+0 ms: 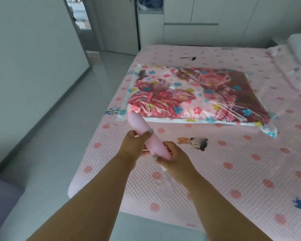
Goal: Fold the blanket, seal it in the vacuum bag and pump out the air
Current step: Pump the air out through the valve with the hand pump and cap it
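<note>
1. Head view, done so far: your folded red floral blanket (189, 94) is already inside the clear plastic vacuum bag (268, 131), lying flat mid-bed on the pink dotted bedspread (233, 171). The seal looks closed, but that's a judgement only.
2. Left to do: pumping. The bag still looks puffy, and I can't make out the valve w/ certainty.
3. Hands: your left hand (134, 145) and right hand (172, 153) both grip the pale pink cylindrical hand pump (142, 134), held just short of the bag's near corner.
4. Count: 1 blanket, 1 bag, 1 pump, 2 hands.
</note>
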Motion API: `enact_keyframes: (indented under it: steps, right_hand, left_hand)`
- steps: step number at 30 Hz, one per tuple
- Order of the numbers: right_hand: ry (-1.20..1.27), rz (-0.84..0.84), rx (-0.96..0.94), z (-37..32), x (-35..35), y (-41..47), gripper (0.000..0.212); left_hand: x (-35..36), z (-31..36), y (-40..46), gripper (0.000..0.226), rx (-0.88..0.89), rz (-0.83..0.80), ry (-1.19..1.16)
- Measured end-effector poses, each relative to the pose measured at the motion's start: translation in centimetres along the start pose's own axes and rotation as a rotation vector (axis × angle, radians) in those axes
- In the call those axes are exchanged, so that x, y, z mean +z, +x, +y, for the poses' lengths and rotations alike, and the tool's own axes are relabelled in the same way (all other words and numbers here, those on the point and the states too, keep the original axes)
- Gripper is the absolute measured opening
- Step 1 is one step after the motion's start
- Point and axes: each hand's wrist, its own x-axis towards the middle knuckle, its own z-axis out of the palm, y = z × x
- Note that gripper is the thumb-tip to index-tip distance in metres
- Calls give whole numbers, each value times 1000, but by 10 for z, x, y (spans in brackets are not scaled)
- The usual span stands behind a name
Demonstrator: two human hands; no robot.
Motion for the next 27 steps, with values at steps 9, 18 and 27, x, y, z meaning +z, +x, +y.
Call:
enact_keyframes:
  steps: [9, 18, 27]
  right_hand:
    - [-30, -35, -52, -80, 84, 75, 38]
    - [-25, 1, -30, -128, 174, 212, 43]
    - [-33, 212, 150, -172, 258, 313, 30]
  left_hand:
    - [-114, 48, 38, 42, 57, 36, -126]
    - [-236, 105, 132, 25, 42, 123, 81]
    - [-351, 156, 232, 19, 35, 65, 193]
